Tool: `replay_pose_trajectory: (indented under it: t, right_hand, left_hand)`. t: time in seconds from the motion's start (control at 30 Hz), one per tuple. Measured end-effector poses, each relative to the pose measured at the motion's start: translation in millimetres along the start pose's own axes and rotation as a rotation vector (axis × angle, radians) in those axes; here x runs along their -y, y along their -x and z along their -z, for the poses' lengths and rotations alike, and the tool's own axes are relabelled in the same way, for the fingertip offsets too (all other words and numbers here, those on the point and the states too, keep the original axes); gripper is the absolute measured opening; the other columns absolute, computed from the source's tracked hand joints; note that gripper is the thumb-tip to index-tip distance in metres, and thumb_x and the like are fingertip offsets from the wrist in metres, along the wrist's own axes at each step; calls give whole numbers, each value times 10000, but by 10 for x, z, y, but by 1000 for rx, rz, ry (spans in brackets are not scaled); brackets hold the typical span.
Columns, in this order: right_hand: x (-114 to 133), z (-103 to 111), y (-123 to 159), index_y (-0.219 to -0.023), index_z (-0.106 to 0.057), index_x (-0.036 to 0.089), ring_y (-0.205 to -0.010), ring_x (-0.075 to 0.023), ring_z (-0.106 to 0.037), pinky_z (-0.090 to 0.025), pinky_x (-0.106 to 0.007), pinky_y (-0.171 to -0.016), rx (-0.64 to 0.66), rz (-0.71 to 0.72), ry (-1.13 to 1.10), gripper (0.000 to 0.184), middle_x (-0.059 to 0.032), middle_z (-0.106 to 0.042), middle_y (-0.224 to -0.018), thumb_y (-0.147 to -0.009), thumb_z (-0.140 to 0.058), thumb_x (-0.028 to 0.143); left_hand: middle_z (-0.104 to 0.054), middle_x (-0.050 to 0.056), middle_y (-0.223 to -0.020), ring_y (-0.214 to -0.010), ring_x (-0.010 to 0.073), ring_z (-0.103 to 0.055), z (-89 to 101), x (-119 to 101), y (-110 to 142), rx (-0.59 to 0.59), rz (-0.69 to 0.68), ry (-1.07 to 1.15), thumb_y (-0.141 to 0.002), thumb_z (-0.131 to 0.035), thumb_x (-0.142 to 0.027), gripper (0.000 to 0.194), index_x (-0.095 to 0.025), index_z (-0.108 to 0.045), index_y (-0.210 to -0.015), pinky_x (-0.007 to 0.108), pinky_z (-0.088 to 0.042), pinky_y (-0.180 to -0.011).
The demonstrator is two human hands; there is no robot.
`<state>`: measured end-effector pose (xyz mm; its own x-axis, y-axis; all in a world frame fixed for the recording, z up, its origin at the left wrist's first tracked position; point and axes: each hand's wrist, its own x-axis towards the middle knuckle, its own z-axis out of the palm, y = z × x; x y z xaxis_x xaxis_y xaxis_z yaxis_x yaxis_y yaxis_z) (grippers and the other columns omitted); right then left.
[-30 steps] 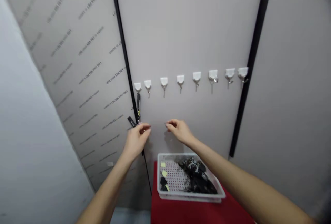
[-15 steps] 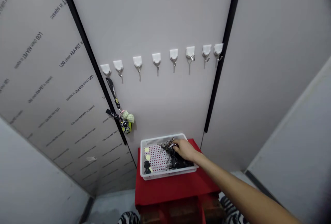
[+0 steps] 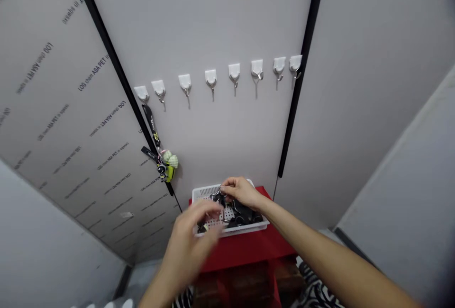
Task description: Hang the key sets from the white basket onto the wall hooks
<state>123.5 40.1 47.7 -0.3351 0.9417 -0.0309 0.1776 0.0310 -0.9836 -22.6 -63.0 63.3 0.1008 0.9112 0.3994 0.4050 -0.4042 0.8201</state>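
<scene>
My right hand [image 3: 242, 192] is over the white plastic basket [image 3: 245, 228], fingertips pinched on a bunch of keys [image 3: 217, 197] with dark and shiny metal parts. The keys hang just above the basket's perforated floor. My left hand [image 3: 188, 237] is blurred by motion in front of the basket's left side. Its thumb and fingers are apart around empty space, close to the keys. Beneath my right hand lies a heap of black key items [image 3: 243, 215] in the basket's right half. My left hand hides part of the basket's left end.
A red cloth [image 3: 249, 249] covers the stand under the basket. Several white adhesive hooks [image 3: 211, 78] run in a row along the grey wall panel. From the leftmost hook hangs a keychain [image 3: 165, 163] with a black strap and green charms. Black strips edge the panel.
My left hand has come into view from below, towards the keys. My right hand has shifted left with the keys pinched, lifting them from the heap. The view has shifted slightly.
</scene>
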Motion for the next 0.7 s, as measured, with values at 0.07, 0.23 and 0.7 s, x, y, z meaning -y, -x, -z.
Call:
replay_pose_trajectory:
  t: [0.07,0.23,0.7]
  right_hand:
    - [80,-5,27,-601,-493,128,-403,-39,-410,-330,-165,-426,41,28,3,90,49,-459,-466,-581,-485,215]
    - [325,3,55,-594,-505,122,-400,-36,-392,-304,-160,-410,60,97,51,101,52,-439,-445,-576,-490,220]
    - [436,-115,-28,-793,-554,139,-736,-112,-486,-347,-247,-707,133,373,114,222,-29,-569,-781,-628,-455,250]
  left_hand:
    - [-544,39,-833,-749,125,-488,-80,144,-301,-20,140,45,-623,-484,-262,259,-166,-505,-863,250,-387,-671]
    - [-550,51,-830,-740,116,-482,-166,389,-632,63,259,314,-616,-476,-267,274,-125,-514,-847,233,-366,-683]
    - [-463,-46,-523,-501,46,-418,247,43,-888,-29,175,263,-526,-527,-142,123,-124,-493,-642,162,-328,-494]
